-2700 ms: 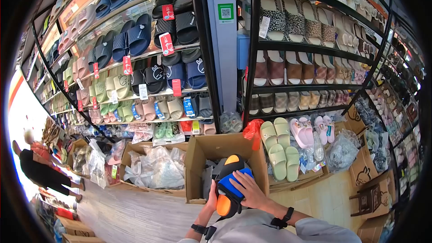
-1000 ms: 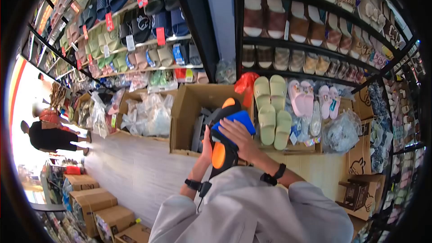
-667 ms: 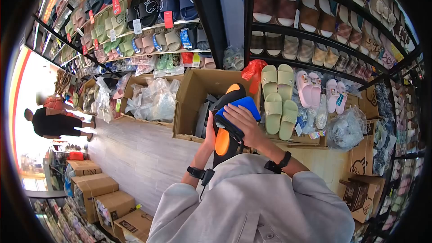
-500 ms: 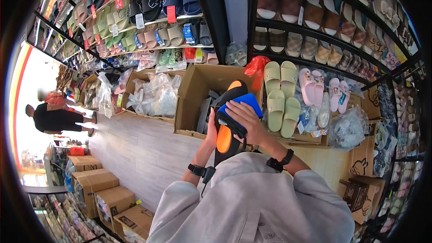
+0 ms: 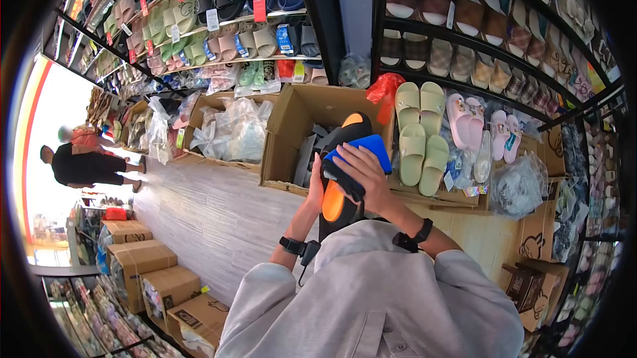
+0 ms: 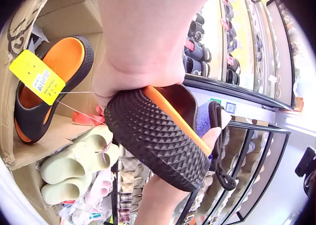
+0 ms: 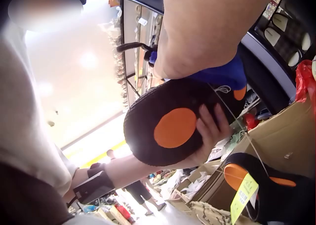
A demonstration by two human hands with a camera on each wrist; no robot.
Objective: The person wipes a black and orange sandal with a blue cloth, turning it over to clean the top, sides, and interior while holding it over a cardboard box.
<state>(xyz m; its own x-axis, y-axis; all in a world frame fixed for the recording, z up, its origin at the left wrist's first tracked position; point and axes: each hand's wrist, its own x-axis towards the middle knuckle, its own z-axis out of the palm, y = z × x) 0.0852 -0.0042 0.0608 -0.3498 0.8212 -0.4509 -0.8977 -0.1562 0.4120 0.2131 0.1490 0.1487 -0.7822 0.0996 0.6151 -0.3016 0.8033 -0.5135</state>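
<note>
The left hand [image 5: 314, 189] grips a black slipper with orange patches [image 5: 334, 204]; its fingers wrap the sole [image 7: 138, 128] in the right wrist view. The right hand [image 5: 365, 175] lies over a blue cloth-like thing [image 5: 377, 151] with a black strap [image 6: 224, 178] and holds it against the slipper's upper part. A second black and orange slipper [image 6: 81, 69] hangs over the open carton, joined by a thin string, with a yellow tag [image 6: 38, 79]. The slipper's inside is mostly hidden in the head view.
An open carton [image 5: 282, 136] stands just beyond the hands. Green slippers [image 5: 423, 152] and pink slippers [image 5: 466, 122] lie to its right, bagged goods [image 5: 235, 129] to its left. Slipper racks rise behind. A person in black [image 5: 89, 167] is at the far left, near stacked cartons [image 5: 142, 258].
The head view has tilted down, so racks and cartons sit higher and more of the shirt shows. Both hands keep their holds; the blue thing's angle on the slipper has shifted.
</note>
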